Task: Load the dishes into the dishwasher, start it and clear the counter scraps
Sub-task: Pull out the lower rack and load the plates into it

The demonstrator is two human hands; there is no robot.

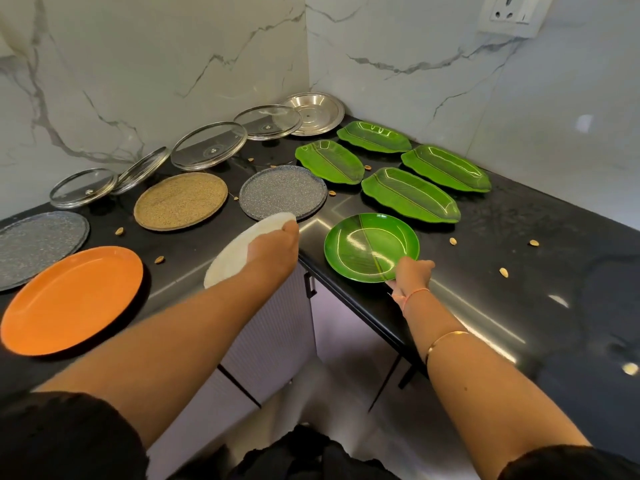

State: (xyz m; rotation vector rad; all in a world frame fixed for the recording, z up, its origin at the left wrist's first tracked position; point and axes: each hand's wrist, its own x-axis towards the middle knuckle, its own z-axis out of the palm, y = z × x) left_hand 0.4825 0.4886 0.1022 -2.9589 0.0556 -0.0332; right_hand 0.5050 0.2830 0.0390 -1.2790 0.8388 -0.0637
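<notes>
My left hand [273,249] grips a white plate [235,247], lifted and tilted above the counter's front edge. My right hand [412,275] pinches the near rim of a round green plate [367,244] that lies flat on the black counter [485,306]. Behind it lie several green leaf-shaped plates [410,194]. An orange plate [72,299], two grey speckled plates [282,194], and a tan plate [180,199] also lie on the counter. Small nut-shell scraps [504,271] are scattered across the surface.
Several glass lids [207,145] and a steel lid [313,112] lean along the marble back wall. A wall socket [509,12] sits at the top right. Cabinet doors with a black handle [310,284] are below the counter corner.
</notes>
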